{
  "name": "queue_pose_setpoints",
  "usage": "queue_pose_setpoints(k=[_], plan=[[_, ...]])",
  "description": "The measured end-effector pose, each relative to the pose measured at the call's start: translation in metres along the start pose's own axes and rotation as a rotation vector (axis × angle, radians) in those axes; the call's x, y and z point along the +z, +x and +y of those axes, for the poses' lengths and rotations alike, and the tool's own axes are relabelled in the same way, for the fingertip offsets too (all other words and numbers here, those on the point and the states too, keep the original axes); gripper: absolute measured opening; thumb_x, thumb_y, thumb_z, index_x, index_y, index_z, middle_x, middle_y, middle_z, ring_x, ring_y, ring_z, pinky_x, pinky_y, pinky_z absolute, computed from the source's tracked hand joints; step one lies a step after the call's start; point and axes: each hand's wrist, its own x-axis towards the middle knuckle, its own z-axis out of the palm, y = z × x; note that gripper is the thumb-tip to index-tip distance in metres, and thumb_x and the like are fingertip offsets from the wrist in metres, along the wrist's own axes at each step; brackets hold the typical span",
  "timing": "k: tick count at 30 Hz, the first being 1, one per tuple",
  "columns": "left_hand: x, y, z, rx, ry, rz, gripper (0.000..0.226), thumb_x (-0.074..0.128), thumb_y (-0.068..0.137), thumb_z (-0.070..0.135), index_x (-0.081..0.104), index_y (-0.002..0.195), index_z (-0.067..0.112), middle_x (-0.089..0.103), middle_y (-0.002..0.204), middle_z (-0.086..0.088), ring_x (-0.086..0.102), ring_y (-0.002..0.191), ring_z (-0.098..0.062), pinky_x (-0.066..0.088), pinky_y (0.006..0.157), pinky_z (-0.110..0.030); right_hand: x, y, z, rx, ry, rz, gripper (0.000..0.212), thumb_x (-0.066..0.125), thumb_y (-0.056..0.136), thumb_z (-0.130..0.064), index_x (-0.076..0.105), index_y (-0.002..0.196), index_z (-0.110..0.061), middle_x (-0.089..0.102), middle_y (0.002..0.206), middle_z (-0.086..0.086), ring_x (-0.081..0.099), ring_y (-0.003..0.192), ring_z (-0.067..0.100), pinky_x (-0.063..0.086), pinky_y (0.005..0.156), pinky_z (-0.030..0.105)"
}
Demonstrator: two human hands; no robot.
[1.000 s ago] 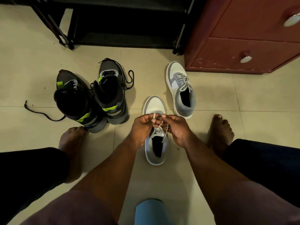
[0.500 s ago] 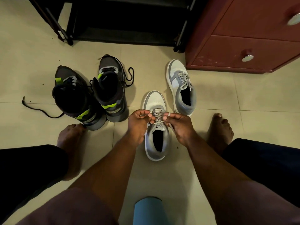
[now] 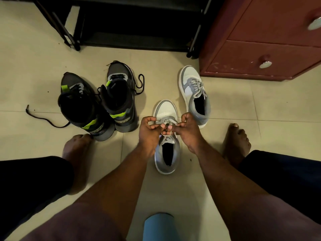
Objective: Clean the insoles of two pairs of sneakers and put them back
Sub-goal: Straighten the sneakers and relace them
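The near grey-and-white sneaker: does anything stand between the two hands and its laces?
Nothing visible does. The left hand and the right hand already pinch the laces above the near grey-and-white sneaker.

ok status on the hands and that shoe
Left hand and right hand both pinching laces. Grey-white sneaker flat on floor. Nothing in the way.
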Motion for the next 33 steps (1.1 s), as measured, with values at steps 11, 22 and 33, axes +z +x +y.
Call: queue_pose_setpoints(k=[11, 22, 33], plan=[[-0.010, 0.010, 0.010, 0.111, 0.355, -0.293, 0.032, 0.048, 0.090, -0.021, 0.044, 0.092, 0.010, 0.059, 0.064, -0.015, 0.059, 0.050, -0.015, 0.053, 0.055, -0.023, -0.009, 0.019, -0.019, 0.072, -0.275, -0.303, 0.039, 0.063, 0.070, 0.027, 0.064, 0.102, 0.006, 0.070, 0.062, 0.001, 0.067, 0.056, 0.012, 0.054, 0.055, 0.024], [0.006, 0.007, -0.004, 0.048, 0.178, -0.005, 0.011, 0.068, 0.089, 0.003, 0.067, 0.090, -0.007, 0.068, 0.078, -0.016, 0.065, 0.062, -0.018, 0.055, 0.059, -0.026, 0.000, 0.016, -0.009, -0.162, -0.796, -0.041, 0.022, 0.076, 0.071, -0.003, 0.062, 0.069, -0.020, 0.068, 0.070, 0.002, 0.055, 0.057, 0.005, 0.049, 0.061, 0.021], [0.009, 0.008, 0.005, -0.042, 0.125, 0.042, 0.021, 0.057, 0.091, -0.010, 0.053, 0.095, 0.010, 0.052, 0.075, -0.003, 0.054, 0.053, -0.005, 0.039, 0.040, -0.014, -0.009, 0.011, -0.012, -0.615, -1.325, -0.320, 0.026, 0.058, 0.085, -0.006, 0.074, 0.103, -0.015, 0.072, 0.093, 0.013, 0.066, 0.086, 0.031, 0.045, 0.072, 0.028]])
